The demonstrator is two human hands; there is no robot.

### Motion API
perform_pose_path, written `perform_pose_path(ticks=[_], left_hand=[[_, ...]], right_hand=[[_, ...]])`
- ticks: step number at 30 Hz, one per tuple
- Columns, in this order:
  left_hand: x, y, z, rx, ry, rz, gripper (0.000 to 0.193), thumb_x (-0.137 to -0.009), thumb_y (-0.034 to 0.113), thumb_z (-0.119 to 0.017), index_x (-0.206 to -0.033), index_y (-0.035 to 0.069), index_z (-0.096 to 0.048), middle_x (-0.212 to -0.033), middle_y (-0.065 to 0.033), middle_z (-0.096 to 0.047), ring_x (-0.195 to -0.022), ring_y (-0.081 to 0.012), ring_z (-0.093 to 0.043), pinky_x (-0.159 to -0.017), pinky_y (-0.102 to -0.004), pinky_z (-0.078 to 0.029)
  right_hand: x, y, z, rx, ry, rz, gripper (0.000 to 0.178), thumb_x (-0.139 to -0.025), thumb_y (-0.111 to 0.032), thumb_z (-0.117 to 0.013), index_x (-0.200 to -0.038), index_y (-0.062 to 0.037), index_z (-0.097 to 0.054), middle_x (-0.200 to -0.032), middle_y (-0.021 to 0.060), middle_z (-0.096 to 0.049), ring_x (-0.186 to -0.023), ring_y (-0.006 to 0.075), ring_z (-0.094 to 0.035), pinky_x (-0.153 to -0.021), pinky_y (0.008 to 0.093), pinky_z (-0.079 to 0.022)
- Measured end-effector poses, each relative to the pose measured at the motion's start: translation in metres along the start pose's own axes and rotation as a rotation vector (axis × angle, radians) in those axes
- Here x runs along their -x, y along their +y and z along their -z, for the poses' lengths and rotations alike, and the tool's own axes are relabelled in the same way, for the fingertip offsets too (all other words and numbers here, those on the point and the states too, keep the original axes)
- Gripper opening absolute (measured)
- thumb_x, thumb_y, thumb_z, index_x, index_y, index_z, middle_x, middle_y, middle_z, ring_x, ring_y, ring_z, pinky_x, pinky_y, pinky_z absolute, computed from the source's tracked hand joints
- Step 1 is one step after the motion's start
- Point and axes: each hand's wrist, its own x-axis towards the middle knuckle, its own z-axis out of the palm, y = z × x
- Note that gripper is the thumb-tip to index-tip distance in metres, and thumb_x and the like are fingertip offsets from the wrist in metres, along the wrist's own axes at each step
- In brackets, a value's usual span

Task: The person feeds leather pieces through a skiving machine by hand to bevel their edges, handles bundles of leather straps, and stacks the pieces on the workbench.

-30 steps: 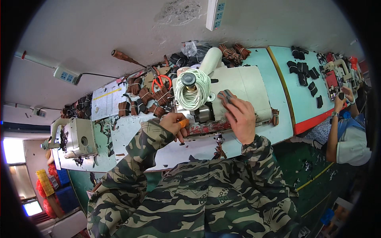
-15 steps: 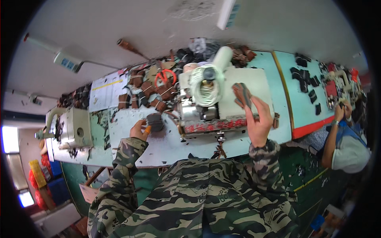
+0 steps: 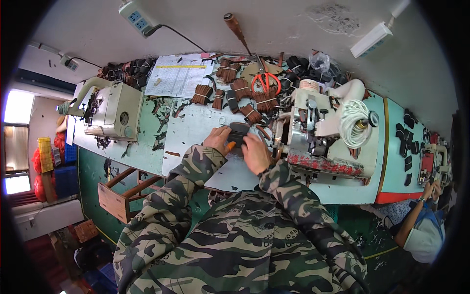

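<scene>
My left hand [image 3: 218,140] grips the left side of a small stack of dark grey pieces [image 3: 239,130], low over the white tabletop in front of me. Something orange [image 3: 230,146], seemingly a finger cover, shows at its fingers. My right hand [image 3: 256,154] closes on the stack's right side, so both hands meet at it. Its underside is hidden by my fingers. Just right of my hands stands a machine [image 3: 313,139] with a worn red front edge. A coil of white cord [image 3: 356,122] hangs on its pale arm.
Bundles of brown strips [image 3: 264,102] lie beyond my hands, beside orange-handled scissors [image 3: 267,82] and a written sheet [image 3: 178,76]. A second machine [image 3: 115,112] stands left. A wooden frame [image 3: 120,196] is below the table. A co-worker [image 3: 426,235] sits far right.
My right hand has come left, from beside the brown-grey stack on the machine's plate to the dark stack in my left hand. The view has turned, shifting the machine rightward in the picture.
</scene>
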Motion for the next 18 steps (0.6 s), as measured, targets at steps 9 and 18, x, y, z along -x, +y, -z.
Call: perform_pose_path(ticks=[9,18], left_hand=[[-0.020,-0.016,-0.006,0.123,0.043,0.089,0.054,-0.067,0.010,-0.073,-0.117,0.006,-0.053,-0.112,-0.0098,-0.058,-0.104,-0.0287,-0.052,-0.087,-0.0358,-0.046],[-0.007,-0.014,0.009,0.820,0.001,0.431,0.054,-0.082,0.019,-0.067,-0.129,0.003,-0.044,-0.109,-0.0160,-0.062,-0.080,-0.0177,-0.064,-0.069,-0.0295,-0.050]], right_hand=[[-0.058,-0.007,-0.006,0.474,0.016,-0.200,0.025,-0.076,-0.020,-0.068,-0.094,-0.0057,-0.059,-0.097,0.0116,-0.058,-0.090,0.0312,-0.058,-0.070,0.0439,-0.049],[-0.045,0.024,-0.008,-0.447,-0.077,-0.353,0.023,-0.078,-0.018,-0.068,-0.089,0.0003,-0.061,-0.076,0.0090,-0.065,-0.065,0.0202,-0.064,-0.055,0.0314,-0.049]])
